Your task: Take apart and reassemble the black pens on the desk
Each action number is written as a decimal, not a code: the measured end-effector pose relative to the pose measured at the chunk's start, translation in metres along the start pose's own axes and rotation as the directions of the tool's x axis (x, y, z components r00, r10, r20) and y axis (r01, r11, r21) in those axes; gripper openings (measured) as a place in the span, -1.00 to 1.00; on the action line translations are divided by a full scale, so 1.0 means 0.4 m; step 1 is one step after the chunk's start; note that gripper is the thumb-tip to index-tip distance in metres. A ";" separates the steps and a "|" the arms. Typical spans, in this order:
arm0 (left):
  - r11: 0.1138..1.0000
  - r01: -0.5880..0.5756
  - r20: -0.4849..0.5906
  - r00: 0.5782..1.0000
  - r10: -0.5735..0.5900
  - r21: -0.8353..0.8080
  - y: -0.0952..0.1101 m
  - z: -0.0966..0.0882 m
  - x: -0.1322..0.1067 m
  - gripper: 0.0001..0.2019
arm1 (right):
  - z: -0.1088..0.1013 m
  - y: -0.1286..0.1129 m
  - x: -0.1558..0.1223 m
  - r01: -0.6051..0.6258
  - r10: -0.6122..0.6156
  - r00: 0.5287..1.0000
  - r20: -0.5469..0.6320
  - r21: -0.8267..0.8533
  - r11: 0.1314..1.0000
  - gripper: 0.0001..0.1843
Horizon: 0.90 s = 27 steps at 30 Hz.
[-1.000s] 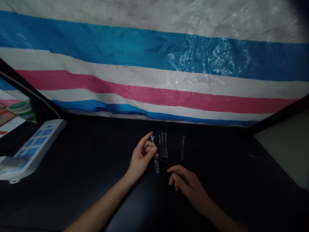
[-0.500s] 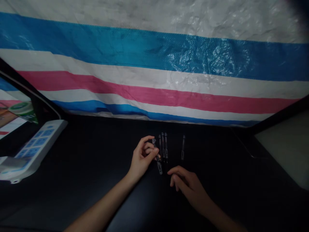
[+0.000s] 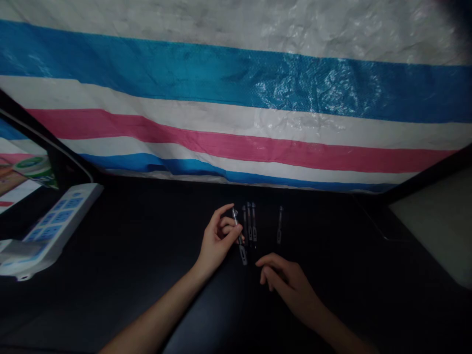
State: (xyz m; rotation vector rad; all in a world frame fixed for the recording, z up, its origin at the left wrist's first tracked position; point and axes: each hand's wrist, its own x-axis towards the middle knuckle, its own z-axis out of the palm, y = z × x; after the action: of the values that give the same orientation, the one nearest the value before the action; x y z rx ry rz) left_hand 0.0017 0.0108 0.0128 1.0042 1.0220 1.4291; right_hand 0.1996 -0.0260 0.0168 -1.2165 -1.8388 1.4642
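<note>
My left hand (image 3: pixel 218 237) pinches a slim pen (image 3: pixel 241 248) between thumb and fingers over the dark table (image 3: pixel 129 255). The pen points away from me, its lower end near the table. Just right of it lie three similar pens (image 3: pixel 250 223) side by side, and a single pen (image 3: pixel 279 225) lies apart further right. My right hand (image 3: pixel 287 282) rests low over the table below the pens, fingers loosely curled and apart, holding nothing.
A white power strip with blue sockets (image 3: pixel 51 226) lies at the left edge, beside a green-labelled package (image 3: pixel 35 167). A striped blue, pink and white plastic sheet (image 3: pixel 236 98) hangs behind the table. A pale surface (image 3: pixel 438 221) sits at the right.
The pen in my left hand has shifted slightly, dipping and then lifting a little. My right hand has barely moved.
</note>
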 end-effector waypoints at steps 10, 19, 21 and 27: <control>1.000 0.005 -0.009 1.000 -0.005 0.024 0.002 -0.004 0.006 -0.54 | -0.001 -0.003 0.000 -0.009 0.009 1.000 0.003 -0.005 1.000 -0.76; 1.000 0.022 -0.021 1.000 -0.021 0.020 0.001 -0.008 0.012 -0.48 | -0.003 -0.004 0.002 -0.020 0.020 1.000 -0.004 -0.009 1.000 -0.76; 1.000 0.014 -0.026 1.000 -0.013 0.025 0.001 -0.011 0.014 -0.53 | -0.002 -0.004 0.002 -0.025 0.025 1.000 -0.002 0.000 1.000 -0.76; 0.999 0.024 -0.049 0.999 -0.021 0.044 0.001 -0.015 0.020 -0.52 | 0.000 -0.001 0.001 -0.043 0.043 0.999 0.003 0.009 0.999 -0.76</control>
State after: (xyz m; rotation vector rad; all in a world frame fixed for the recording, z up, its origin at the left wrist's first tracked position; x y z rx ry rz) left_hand -0.0049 0.0183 0.0119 0.9912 1.1019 1.4238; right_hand 0.1992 -0.0256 0.0172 -1.2576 -1.8158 1.4963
